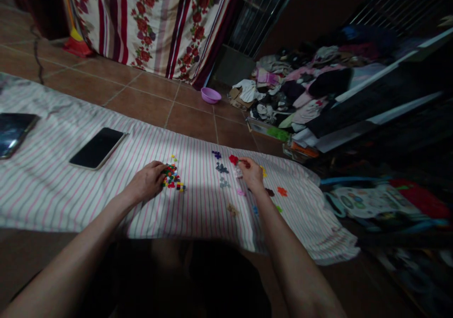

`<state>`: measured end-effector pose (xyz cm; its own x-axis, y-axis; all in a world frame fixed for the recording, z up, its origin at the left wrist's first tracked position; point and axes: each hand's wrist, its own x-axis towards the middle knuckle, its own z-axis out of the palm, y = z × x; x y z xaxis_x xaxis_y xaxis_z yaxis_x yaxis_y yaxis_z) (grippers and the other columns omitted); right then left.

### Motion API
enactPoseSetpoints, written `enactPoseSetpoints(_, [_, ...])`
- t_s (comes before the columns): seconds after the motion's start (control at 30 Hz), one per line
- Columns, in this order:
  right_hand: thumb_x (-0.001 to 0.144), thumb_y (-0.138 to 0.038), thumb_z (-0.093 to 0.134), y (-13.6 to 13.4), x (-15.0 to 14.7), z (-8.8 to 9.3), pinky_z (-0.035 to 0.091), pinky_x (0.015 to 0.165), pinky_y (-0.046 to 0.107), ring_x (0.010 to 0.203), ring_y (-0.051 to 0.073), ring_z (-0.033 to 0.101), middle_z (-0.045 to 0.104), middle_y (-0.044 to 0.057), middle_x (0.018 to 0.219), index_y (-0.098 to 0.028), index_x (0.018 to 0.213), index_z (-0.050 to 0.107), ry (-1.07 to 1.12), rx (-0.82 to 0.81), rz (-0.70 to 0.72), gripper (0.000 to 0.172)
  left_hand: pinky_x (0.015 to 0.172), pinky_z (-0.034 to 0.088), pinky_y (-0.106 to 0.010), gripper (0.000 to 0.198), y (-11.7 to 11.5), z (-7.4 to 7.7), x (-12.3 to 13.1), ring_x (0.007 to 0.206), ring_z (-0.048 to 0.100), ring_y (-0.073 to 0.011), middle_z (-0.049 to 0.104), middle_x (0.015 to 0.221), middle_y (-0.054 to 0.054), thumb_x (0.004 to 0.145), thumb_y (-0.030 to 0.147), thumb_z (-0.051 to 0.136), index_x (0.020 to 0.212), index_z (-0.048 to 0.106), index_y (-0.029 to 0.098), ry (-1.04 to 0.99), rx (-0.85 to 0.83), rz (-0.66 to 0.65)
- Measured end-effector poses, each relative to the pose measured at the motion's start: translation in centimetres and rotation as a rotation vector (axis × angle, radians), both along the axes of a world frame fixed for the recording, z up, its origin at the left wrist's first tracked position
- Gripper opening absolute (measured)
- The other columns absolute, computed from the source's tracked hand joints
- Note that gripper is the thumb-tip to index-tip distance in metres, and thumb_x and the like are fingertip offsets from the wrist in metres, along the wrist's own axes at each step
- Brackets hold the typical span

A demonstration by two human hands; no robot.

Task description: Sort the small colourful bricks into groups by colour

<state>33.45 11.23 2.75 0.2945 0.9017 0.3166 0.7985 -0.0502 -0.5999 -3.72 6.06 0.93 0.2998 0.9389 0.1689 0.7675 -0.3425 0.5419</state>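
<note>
On the striped cloth [198,209], red pieces [233,159] lie just left of the right hand [252,174], fingers narrowed! Mixed pieces [171,184] touch the left hand [150,179], fingers curled; both grips look unclear.

No lettering, label or number is legible.

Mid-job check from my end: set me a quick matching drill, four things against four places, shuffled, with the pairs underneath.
1. Left hand
2. Right hand
3. Bowl
4. Phone nearer the left hand

A. On the tiled floor
B. At the mixed-colour pile
C. Lying flat on the striped cloth
D. Beside the red pieces

Pairs: 1-B; 2-D; 3-A; 4-C
</note>
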Motion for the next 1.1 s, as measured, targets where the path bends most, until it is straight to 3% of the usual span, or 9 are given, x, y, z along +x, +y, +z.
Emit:
enactPoseSetpoints(0.17, [0.072,-0.025,0.049,1.0,5.0,0.1,0.050,0.077,0.034,0.079,0.022,0.066,0.073,0.008,0.085,-0.018,0.088,0.072,-0.151,-0.046,-0.130,0.029,0.088,0.052,-0.035,0.036,0.1,-0.3,-0.2,0.100,0.064,-0.0206,0.064,0.116,-0.010,0.090,0.028,0.038,0.114,0.063,0.018,0.000,0.019,-0.002])
enactPoseSetpoints(0.37, [0.071,-0.021,0.051,2.0,7.0,-0.9,0.050,0.075,0.035,0.077,0.024,0.067,0.072,0.009,0.078,-0.018,0.083,0.071,-0.219,-0.082,-0.189,0.023,0.091,0.052,-0.036,0.035,0.1,-0.6,-0.3,0.103,0.063,-0.0208,0.064,0.115,-0.010,0.088,0.025,0.039,0.111,0.064,0.018,-0.026,0.030,-0.007])
enactPoseSetpoints(0.5, [0.070,-0.020,0.053,2.8,7.3,-1.7,0.049,0.074,0.031,0.076,0.021,0.065,0.072,0.007,0.077,-0.019,0.082,0.070,-0.244,-0.088,-0.238,0.020,0.091,0.052,-0.036,0.035,0.1,-0.8,-0.5,0.102,0.064,-0.0199,0.064,0.115,-0.009,0.088,0.025,0.039,0.110,0.065,0.018,-0.042,0.046,-0.006])
enactPoseSetpoints(0.67, [0.073,-0.020,0.052,3.0,7.3,-2.0,0.048,0.076,0.032,0.077,0.021,0.065,0.073,0.009,0.082,-0.018,0.082,0.072,-0.274,-0.137,-0.200,0.022,0.093,0.052,-0.036,0.037,0.1,-0.8,-0.5,0.104,0.063,-0.0207,0.063,0.117,-0.011,0.090,0.028,0.037,0.112,0.064,0.017,-0.030,0.029,-0.005])
enactPoseSetpoints(1.1, [0.078,-0.021,0.048,1.9,4.1,0.2,0.048,0.088,0.036,0.093,0.024,0.067,0.074,0.011,0.098,-0.016,0.096,0.073,-0.176,-0.094,-0.169,0.032,0.092,0.051,-0.036,0.038,0.2,-1.0,-0.8,0.103,0.064,-0.0199,0.064,0.118,-0.009,0.086,0.019,0.039,0.116,0.062,0.020,-0.082,0.009,-0.005])
